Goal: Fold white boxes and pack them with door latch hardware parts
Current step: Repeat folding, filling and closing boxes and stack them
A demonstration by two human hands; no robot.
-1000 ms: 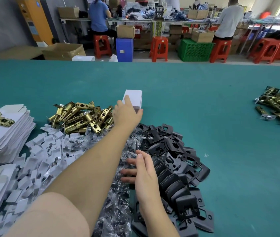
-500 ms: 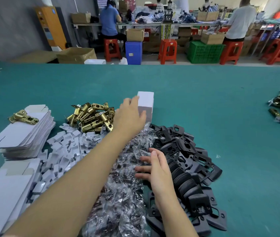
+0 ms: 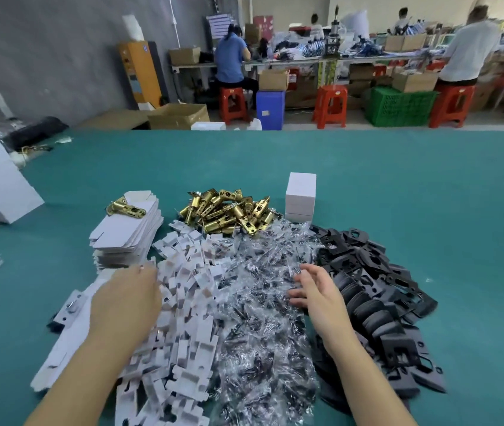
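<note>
I see one folded white box point(image 3: 301, 195) standing upright on the green desk point(image 3: 398, 186), long axis vertical, its closed top facing up, at about 12 o'clock from my hands. It is plain, matte white, with a seam line near its base, and it touches the far edge of the clear-bag pile point(image 3: 263, 302). Just beside it at 9 o'clock is a heap of brass latches point(image 3: 226, 215), too tangled to count, lying every which way. One more latch point(image 3: 125, 207) rests on a stack of flat box blanks point(image 3: 127, 232), its long axis running 10 to 4 o'clock. White card inserts point(image 3: 183, 302) fill the middle-left; black plates point(image 3: 377, 296) sit at 3 o'clock.

My left hand point(image 3: 124, 299) lies palm down over the inserts and blanks, blurred, so I cannot tell its grip. My right hand point(image 3: 315, 290) rests wide on the bags, fingers spread, holding nothing.
</note>
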